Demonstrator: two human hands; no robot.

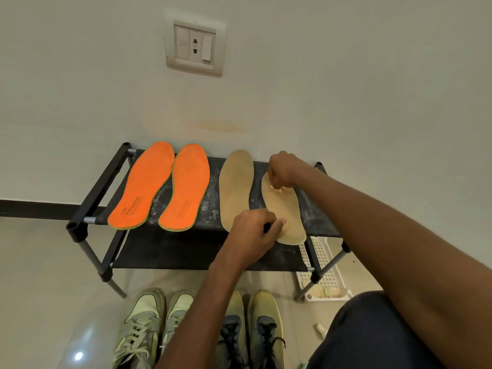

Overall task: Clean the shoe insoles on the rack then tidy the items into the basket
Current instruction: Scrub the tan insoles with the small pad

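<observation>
On the rack [170, 247], your right hand [283, 170] scrubs the tan insole [286, 209] with a clenched cloth [277, 188]; your left hand [253, 233] pins its heel, fingers curled. Loosen that hold and the insole may slide off.
</observation>
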